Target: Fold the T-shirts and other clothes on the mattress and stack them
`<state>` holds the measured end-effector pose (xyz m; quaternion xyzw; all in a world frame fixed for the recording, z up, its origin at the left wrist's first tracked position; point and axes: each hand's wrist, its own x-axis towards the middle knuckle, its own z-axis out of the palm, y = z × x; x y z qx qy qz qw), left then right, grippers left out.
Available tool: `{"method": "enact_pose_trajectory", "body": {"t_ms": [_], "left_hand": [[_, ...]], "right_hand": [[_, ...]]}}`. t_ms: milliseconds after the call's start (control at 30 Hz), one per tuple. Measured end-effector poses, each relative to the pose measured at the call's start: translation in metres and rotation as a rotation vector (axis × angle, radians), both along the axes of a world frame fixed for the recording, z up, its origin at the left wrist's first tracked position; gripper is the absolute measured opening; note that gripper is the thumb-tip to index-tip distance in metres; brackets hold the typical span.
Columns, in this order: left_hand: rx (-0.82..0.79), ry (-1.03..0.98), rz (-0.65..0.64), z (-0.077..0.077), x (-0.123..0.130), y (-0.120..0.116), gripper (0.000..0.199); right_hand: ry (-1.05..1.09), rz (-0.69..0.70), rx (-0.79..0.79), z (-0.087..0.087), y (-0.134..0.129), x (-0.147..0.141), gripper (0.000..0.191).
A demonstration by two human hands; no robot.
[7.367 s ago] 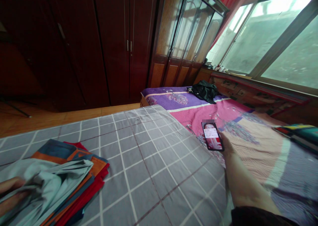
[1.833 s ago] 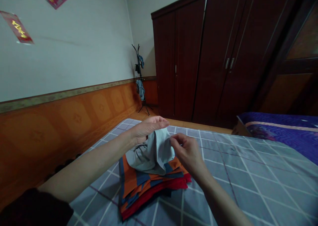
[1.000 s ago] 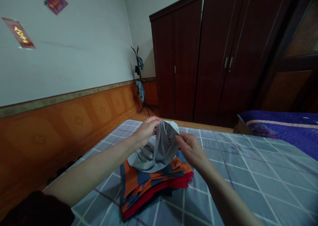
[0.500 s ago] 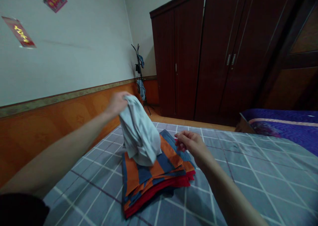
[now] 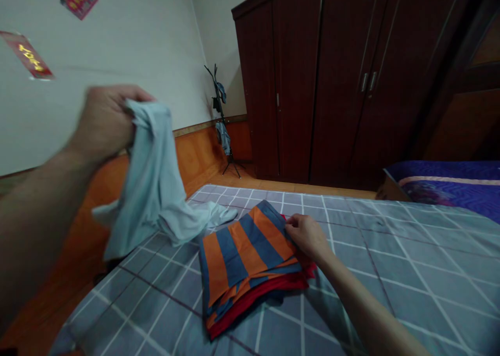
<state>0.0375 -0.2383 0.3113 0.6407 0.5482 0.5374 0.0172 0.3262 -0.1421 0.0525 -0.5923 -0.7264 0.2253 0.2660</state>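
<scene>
A pale blue-grey garment [image 5: 156,173] hangs from my left hand [image 5: 111,119], which is raised at the left with its fingers closed on the cloth. The garment's lower part trails over the bed to the right. Beside it lies a folded stack of clothes, with an orange and blue striped garment [image 5: 246,246] on top and red cloth [image 5: 269,288] and dark cloth beneath. My right hand [image 5: 307,233] rests at the right edge of the stack, fingers closed at the striped garment's edge; whether they pinch cloth is hard to make out.
The bed has a grey checked sheet [image 5: 371,252]. Beyond it stand a dark wooden wardrobe [image 5: 297,95] and a coat rack [image 5: 222,111] with clothes on it. A purple-covered surface [image 5: 457,181] is at the right.
My left hand has moved left, up and nearer, lifting the pale garment off the stack and stretching it out. My right hand has come down to the stack's edge. The view has shifted slightly.
</scene>
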Motion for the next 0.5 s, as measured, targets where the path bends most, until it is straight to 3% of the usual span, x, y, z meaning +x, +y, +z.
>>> {"method": "enact_pose_trajectory", "body": {"t_ms": [67, 133, 233, 300, 367, 433, 500], "left_hand": [[-0.08, 0.238, -0.013, -0.024, 0.008, 0.012, 0.008], [-0.221, 0.415, -0.109, -0.065, 0.025, 0.03, 0.008], [-0.395, 0.521, -0.245, -0.131, 0.054, 0.057, 0.026], [-0.432, 0.609, -0.321, -0.161, 0.073, 0.07, 0.041], [-0.395, 0.687, -0.385, -0.178, 0.088, 0.077, 0.059], [-0.36, 0.761, -0.438, -0.185, 0.098, 0.081, 0.072], [-0.361, 0.812, -0.465, -0.187, 0.104, 0.083, 0.069]], "right_hand": [[-0.027, -0.02, 0.005, 0.001, -0.001, 0.001, 0.025], [-0.04, -0.026, 0.007, 0.002, 0.0, 0.003, 0.02], [-0.021, -0.027, 0.045, 0.009, -0.001, 0.005, 0.017], [0.009, -0.009, 0.103, 0.017, -0.004, 0.005, 0.017], [0.044, 0.034, 0.173, 0.026, -0.009, 0.003, 0.018], [0.073, 0.077, 0.233, 0.034, -0.015, 0.0, 0.019], [0.1, 0.114, 0.25, 0.039, -0.02, -0.003, 0.021]]}}
